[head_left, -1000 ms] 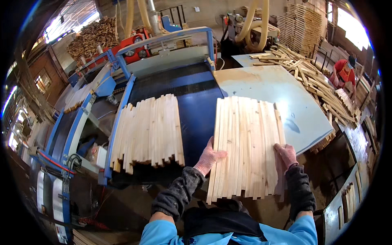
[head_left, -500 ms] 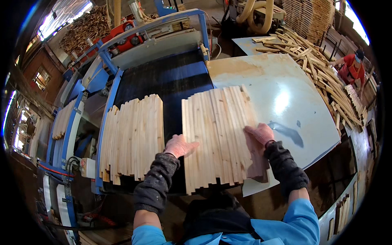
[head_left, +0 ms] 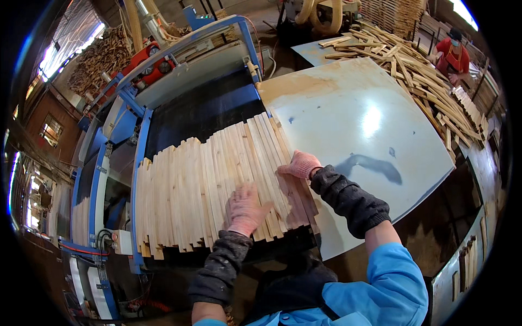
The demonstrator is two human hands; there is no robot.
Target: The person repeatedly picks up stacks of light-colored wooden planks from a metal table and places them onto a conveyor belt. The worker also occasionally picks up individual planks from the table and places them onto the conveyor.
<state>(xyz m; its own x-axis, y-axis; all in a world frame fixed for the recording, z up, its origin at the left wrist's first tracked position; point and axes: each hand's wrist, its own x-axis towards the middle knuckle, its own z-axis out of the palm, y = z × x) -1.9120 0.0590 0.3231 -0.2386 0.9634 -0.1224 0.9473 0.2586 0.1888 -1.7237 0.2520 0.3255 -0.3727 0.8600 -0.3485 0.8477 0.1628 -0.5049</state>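
Since half a second back, right-hand batch of pale wooden slats (head_left: 272, 174) slid left off glossy white table (head_left: 370, 119), now butted against left batch on dark conveyor belt (head_left: 201, 111) of blue-framed machine (head_left: 138, 141). Left hand (head_left: 244, 209) in pink glove flat on slats, fingers spread, pressing not gripping. Right hand (head_left: 300, 164) flat at batch's table-side edge, fingers extended, likely shoving sideways. Loose offcut heap (head_left: 413, 70) beyond table
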